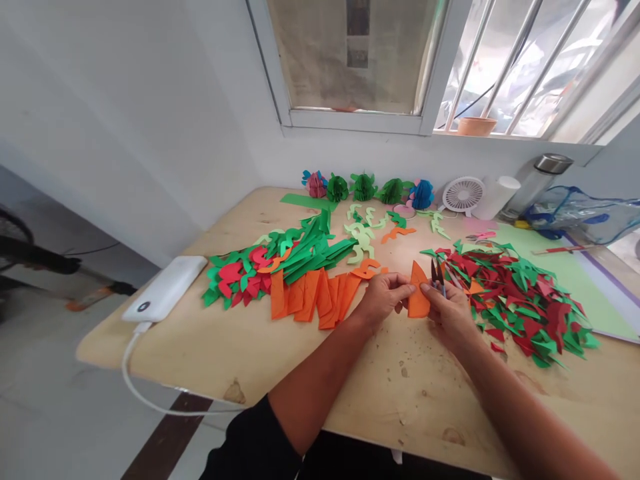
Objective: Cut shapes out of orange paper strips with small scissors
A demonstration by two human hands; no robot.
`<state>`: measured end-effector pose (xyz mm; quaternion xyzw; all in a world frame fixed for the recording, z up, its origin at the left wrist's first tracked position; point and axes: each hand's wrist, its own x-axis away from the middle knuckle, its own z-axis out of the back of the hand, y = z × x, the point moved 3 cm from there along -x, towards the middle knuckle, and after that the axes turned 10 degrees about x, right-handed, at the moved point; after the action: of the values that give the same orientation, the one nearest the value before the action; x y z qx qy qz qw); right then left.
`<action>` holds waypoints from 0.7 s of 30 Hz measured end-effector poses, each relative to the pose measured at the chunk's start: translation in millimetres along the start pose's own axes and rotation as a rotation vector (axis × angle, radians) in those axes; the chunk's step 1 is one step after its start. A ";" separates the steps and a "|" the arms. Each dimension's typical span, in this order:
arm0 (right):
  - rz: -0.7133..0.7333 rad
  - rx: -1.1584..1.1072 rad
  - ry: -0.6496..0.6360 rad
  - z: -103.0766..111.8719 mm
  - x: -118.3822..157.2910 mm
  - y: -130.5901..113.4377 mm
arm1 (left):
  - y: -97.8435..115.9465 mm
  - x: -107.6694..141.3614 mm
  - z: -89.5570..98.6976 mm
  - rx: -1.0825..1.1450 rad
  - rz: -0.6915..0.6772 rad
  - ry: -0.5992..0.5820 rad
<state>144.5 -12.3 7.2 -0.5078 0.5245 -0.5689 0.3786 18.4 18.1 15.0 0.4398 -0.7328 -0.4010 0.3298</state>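
An orange folded paper piece [419,293] with one curved edge is upright between my two hands above the table. My left hand [385,295] pinches its left edge between thumb and fingers. My right hand [450,310] grips a pair of scissors [438,272], dark blades pointing up and away, while its thumb also presses the paper's right edge. Left of my hands lies a row of orange paper strips [305,297]. Behind them are a bundle of green strips [315,247] and red petal-shaped cutouts [231,273]. Orange and pale green wavy cutouts [361,237] rest beyond my left hand.
A heap of red and green scraps [535,300] spreads right of my right hand. A white power bank [165,287] with a cable sits at the left edge. Paper figures [364,187], a small fan [463,195] and a bottle [537,183] line the wall.
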 end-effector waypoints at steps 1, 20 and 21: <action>-0.005 -0.015 0.005 -0.3 0.7 -0.4 | -1.3 -0.4 0.3 0.020 0.011 -0.008; 0.010 -0.009 0.027 -0.1 -0.2 0.8 | 0.0 -1.6 3.2 -0.072 0.031 0.007; 0.004 -0.015 0.033 0.1 -0.6 1.2 | 0.2 -1.7 3.2 -0.080 0.033 0.013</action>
<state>144.6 -12.0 5.8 -0.4999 0.5360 -0.5726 0.3673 16.3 20.6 13.5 0.4168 -0.7213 -0.4213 0.3585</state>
